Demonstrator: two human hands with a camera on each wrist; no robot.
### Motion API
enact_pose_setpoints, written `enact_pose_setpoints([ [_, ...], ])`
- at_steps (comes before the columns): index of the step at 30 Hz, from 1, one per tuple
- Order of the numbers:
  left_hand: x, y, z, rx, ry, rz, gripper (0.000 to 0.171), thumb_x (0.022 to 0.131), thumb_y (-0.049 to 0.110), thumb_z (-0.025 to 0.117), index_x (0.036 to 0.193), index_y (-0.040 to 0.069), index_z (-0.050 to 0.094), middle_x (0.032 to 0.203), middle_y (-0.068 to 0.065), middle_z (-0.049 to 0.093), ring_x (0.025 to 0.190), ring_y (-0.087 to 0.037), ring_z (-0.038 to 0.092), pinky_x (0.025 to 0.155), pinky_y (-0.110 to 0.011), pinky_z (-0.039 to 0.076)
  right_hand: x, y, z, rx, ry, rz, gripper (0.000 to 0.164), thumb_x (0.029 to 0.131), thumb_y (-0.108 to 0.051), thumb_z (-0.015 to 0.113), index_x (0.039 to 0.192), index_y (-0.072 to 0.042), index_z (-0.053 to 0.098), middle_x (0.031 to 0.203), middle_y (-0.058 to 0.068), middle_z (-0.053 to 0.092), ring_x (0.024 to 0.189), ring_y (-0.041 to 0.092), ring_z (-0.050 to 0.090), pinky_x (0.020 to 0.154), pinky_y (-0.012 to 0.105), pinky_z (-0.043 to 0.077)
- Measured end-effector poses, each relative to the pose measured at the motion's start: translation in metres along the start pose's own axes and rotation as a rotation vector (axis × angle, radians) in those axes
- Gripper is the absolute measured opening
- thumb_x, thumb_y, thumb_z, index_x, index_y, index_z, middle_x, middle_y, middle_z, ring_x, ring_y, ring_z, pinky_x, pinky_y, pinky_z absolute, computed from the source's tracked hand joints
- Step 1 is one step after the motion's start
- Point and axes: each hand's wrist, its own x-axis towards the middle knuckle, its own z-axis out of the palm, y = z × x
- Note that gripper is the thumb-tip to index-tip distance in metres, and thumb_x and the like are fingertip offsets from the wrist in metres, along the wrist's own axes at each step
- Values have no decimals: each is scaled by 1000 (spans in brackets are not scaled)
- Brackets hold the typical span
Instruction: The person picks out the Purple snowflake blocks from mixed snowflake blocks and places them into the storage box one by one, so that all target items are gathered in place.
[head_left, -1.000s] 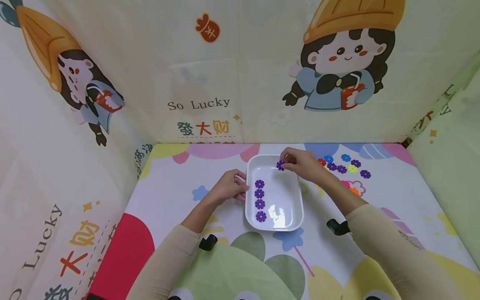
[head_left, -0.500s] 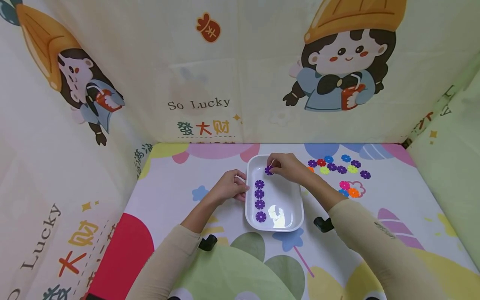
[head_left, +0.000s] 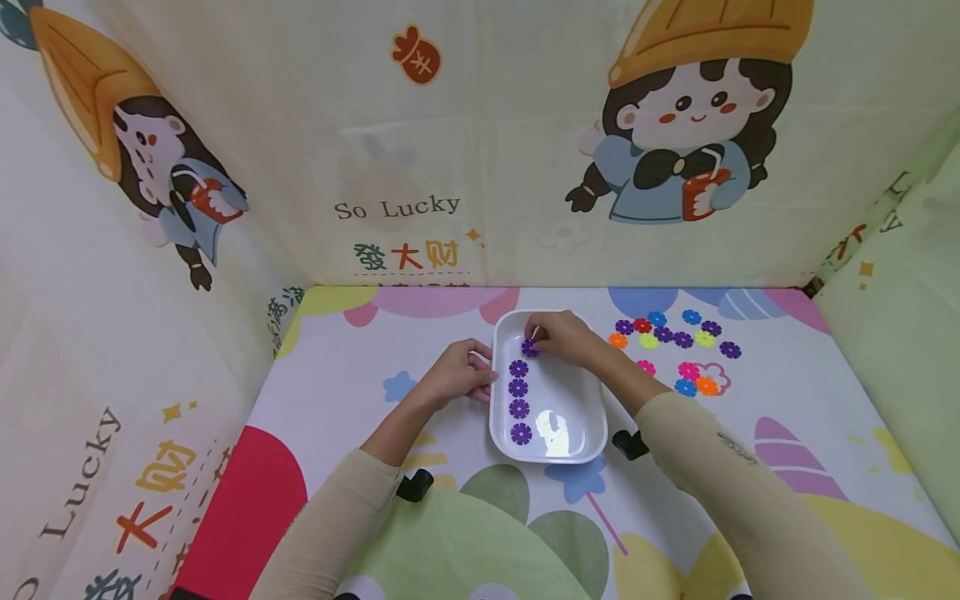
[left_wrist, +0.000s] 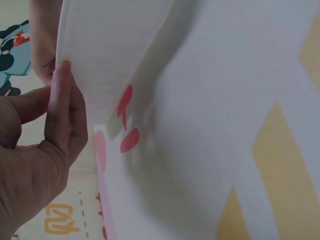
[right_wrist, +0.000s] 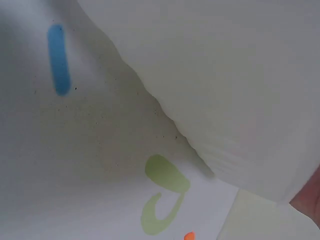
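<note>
A white rectangular tray lies on the table, with several purple flower-shaped discs in a column along its left side. My left hand grips the tray's left rim; in the left wrist view its fingertips meet the edge of the tray wall. Over the tray's far left part, my right hand pinches another purple flower-shaped disc, in line with the column's far end. The right wrist view is mostly the tray's outer wall, with only a sliver of the hand showing.
Right of the tray lie loose flower-shaped discs in several colours, among them a red disc, a yellow disc and an orange disc. A patterned cloth wall rises behind the table.
My right hand has moved left across the tray's far end with the purple disc, to the top of the column. The left hand stays at the rim.
</note>
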Motion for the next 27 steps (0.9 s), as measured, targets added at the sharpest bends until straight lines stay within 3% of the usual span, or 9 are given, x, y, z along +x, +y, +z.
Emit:
enact_pose_setpoints([
  [9, 0, 0, 0, 9, -1, -5, 33, 97, 0, 68, 127, -2, 53, 94, -16, 68, 60, -17, 70, 67, -43, 68, 6, 0, 9, -76, 31, 35, 13, 97, -12, 72, 110, -10, 74, 108, 9, 76, 99, 25, 72, 95, 41, 65],
  [19, 0, 3, 0, 12, 4, -3, 33, 97, 0, 68, 127, -2, 53, 94, -16, 67, 61, -17, 70, 64, -39, 68, 4, 0, 14, -34, 76, 23, 17, 95, -11, 75, 111, -7, 76, 108, 9, 77, 103, 26, 73, 100, 41, 63],
  [27, -1, 1, 0, 13, 12, -11, 34, 96, 0, 69, 127, -2, 54, 94, -15, 68, 61, -17, 70, 65, -39, 68, 7, 3, 18, -29, 74, -11, 15, 93, -9, 76, 107, -2, 76, 102, 12, 77, 99, 28, 74, 94, 39, 65],
])
